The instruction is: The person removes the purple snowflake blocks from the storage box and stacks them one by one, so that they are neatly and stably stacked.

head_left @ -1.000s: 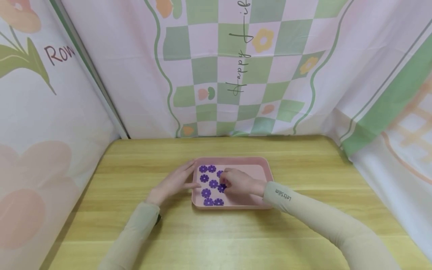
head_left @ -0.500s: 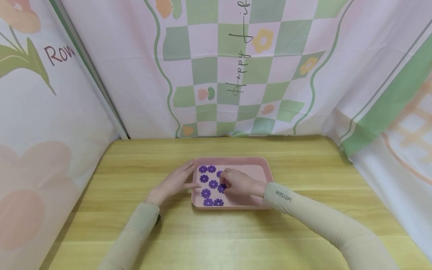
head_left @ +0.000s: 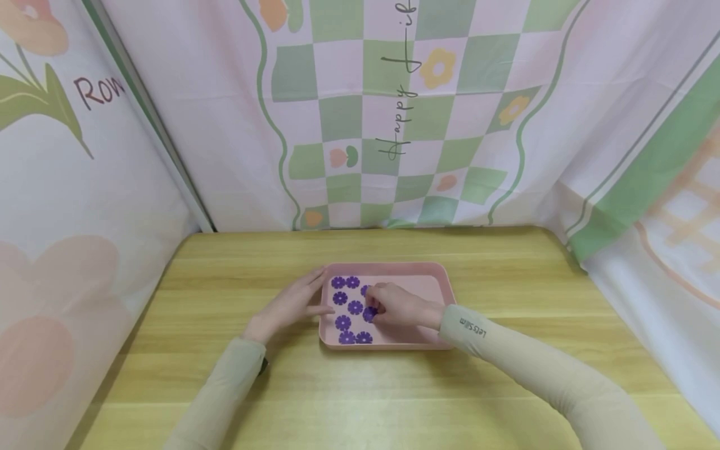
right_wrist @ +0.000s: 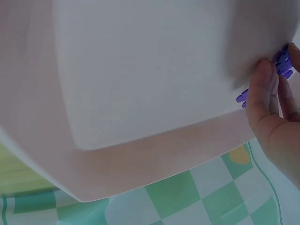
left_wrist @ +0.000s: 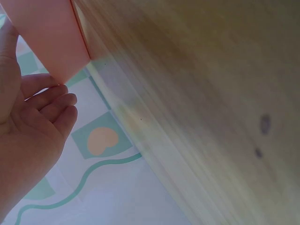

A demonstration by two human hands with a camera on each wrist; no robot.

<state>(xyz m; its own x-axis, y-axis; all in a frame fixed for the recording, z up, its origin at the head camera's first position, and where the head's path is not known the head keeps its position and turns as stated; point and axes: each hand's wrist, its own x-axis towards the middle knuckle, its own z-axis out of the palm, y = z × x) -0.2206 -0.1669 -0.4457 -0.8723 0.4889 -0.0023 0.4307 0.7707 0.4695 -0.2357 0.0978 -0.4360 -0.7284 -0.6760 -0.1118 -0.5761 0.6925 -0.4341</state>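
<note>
A pink tray (head_left: 394, 346) lies on the table, with several purple snowflake building discs (head_left: 355, 307) flat in its left half. My left hand (head_left: 287, 308) holds the tray's left side, thumb over the rim; in the left wrist view, the fingers (left_wrist: 58, 101) touch the outer wall near a corner. Inside the tray, my right hand (head_left: 396, 305) pinches one purple snowflake disc (right_wrist: 283, 62) between thumb and fingers, tilted in the right wrist view. Another disc (right_wrist: 242, 97) shows partly behind those fingers, and in the head view a disc (head_left: 364, 290) is partly covered by the hand.
The wooden table (head_left: 349, 400) reaches round the tray on all sides. A checkered curtain (head_left: 388, 125) hangs along its back edge. Printed cloth also hangs at the left (head_left: 84, 219) and right (head_left: 664, 187).
</note>
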